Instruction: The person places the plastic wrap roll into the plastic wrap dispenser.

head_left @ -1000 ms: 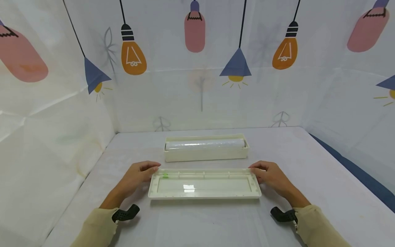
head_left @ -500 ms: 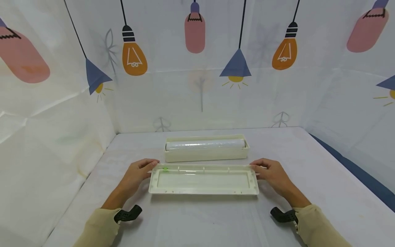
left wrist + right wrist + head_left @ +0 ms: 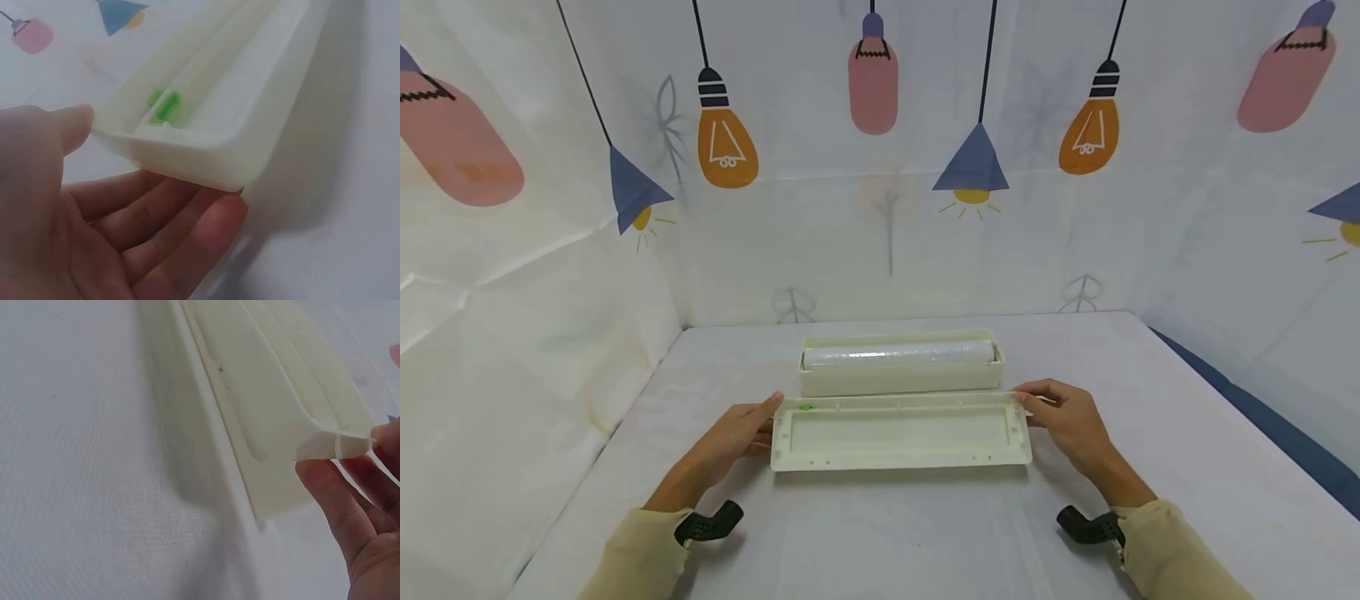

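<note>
A long cream plastic lid (image 3: 898,432) is held with its ribbed inner side showing, just in front of the matching box (image 3: 901,383). My left hand (image 3: 733,437) grips its left end; in the left wrist view the thumb sits at the rim's corner and the fingers (image 3: 206,231) curl beneath. At the other end my right hand (image 3: 1067,425) pinches the lid's edge between thumb and fingers (image 3: 340,500). Inside the lid near its left end is a small green plastic piece (image 3: 165,107). A roll of clear plastic wrap (image 3: 898,354) lies in the open box.
Everything stands on a table with a white cloth (image 3: 895,542). White sheets printed with lamps (image 3: 820,233) hang behind and at both sides. A black wrist camera (image 3: 709,523) sits at the left sleeve, another black wrist camera (image 3: 1088,527) at the right.
The lid has moved away from me, up close to the box, and its tilt has changed. My left fingers have shifted lower around its end. The box and roll have stayed in place.
</note>
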{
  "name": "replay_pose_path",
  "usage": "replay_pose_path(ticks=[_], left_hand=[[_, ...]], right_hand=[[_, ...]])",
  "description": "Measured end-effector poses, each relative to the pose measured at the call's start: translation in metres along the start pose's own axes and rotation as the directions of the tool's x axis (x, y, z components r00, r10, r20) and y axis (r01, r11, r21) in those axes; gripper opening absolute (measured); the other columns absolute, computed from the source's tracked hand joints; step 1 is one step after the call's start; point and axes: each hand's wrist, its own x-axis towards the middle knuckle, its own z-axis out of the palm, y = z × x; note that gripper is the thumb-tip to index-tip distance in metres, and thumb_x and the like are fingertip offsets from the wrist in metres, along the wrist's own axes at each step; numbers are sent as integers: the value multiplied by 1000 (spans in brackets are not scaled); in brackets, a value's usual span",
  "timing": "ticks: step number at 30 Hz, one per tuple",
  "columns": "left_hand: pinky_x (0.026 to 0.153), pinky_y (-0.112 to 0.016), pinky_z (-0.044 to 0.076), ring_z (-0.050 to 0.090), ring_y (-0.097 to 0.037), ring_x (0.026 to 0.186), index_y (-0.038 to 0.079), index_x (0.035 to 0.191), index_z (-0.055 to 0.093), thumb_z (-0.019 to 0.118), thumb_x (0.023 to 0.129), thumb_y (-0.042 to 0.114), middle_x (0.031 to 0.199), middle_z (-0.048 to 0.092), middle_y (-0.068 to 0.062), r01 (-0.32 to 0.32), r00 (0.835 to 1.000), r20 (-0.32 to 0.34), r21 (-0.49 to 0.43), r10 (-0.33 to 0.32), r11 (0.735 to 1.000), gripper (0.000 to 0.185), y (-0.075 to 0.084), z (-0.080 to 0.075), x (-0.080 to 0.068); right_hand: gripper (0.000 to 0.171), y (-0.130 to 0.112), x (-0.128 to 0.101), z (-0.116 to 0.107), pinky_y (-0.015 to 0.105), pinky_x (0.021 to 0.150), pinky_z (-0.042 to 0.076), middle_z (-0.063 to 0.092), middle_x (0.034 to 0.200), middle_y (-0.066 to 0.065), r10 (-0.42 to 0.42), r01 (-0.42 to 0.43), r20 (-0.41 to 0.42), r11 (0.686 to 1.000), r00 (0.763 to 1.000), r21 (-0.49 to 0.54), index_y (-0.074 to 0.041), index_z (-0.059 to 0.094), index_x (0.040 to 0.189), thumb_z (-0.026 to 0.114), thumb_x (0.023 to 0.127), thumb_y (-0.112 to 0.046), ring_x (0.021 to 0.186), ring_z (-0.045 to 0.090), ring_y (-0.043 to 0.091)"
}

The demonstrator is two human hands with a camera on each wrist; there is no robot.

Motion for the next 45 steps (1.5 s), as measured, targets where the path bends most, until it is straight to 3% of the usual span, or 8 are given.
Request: replay_pose_path(ticks=[6, 10, 15, 21, 24, 30, 39, 45], left_hand=[[75, -38, 58, 67, -24, 95, -7, 134, 56, 45, 104, 55, 114, 67, -15, -23, 1000, -14, -6, 23, 1000, 70, 1, 4, -2], [70, -38, 59, 67, -24, 93, -6, 135, 57, 46, 104, 52, 114, 66, -16, -92, 996, -20, -51, 91, 994, 66, 2, 6, -2], [71, -39, 59, 65, -25, 97, -5, 137, 57, 49, 103, 52, 118, 64, -16, -185, 982, -45, -42, 183, 982, 66, 3, 6, -2], [70, -37, 60, 64, -28, 104, -5, 137, 57, 49, 104, 49, 126, 63, -18, -264, 960, -88, 14, 264, 964, 64, 6, 5, -6], [70, -36, 60, 64, -30, 107, -5, 138, 57, 49, 104, 49, 128, 63, -20, -296, 950, -96, 40, 298, 954, 64, 7, 5, -8], [71, -34, 60, 64, -34, 110, -3, 138, 58, 50, 104, 45, 133, 61, -20, -409, 907, -85, 60, 413, 911, 59, 6, 5, -7], [77, -32, 59, 60, -35, 118, -3, 144, 51, 52, 106, 35, 142, 55, -18, -526, 847, -59, 50, 528, 849, 53, 9, -1, -2], [84, -34, 58, 56, -32, 124, 3, 149, 46, 51, 106, 37, 148, 50, -12, -510, 859, -41, 18, 510, 860, 55, 11, -5, 3]], right_hand=[[36, 1, 0, 1, 28, 77, 59, 67, 115, 20, -35, 35, -34, 999, 999, 28, 5, 68, 115, 68, 99, -27, 96, 69, 12], [39, 2, 0, 0, 26, 79, 58, 66, 119, 19, -42, 44, -45, 998, 998, 33, 5, 66, 117, 66, 99, -31, 100, 67, 10], [53, 0, 1, 0, 23, 85, 55, 61, 129, 18, 21, -17, -56, 997, 998, 75, 3, 60, 129, 65, 99, -39, 109, 63, 8], [68, -3, 3, 1, 18, 93, 48, 52, 143, 21, 114, -114, 12, 987, 993, 110, 7, 50, 142, 60, 100, -46, 127, 55, 23], [68, -5, 3, 1, 18, 96, 46, 48, 147, 22, 153, -156, 36, 974, 988, 164, 9, 47, 144, 57, 102, -44, 131, 51, 22], [67, -1, 4, -1, 26, 94, 51, 41, 151, 22, 149, -171, 102, 950, 983, 261, 6, 38, 150, 51, 105, -41, 118, 57, 9], [63, -1, 14, -6, 47, 93, 53, 44, 150, 12, 125, -188, 196, 919, 973, 346, -3, 34, 155, 51, 105, -39, 121, 57, 12], [61, -2, 18, -4, 46, 90, 55, 52, 140, 3, 117, -182, 176, 891, 977, 417, -4, 38, 153, 53, 105, -37, 117, 60, 11]])
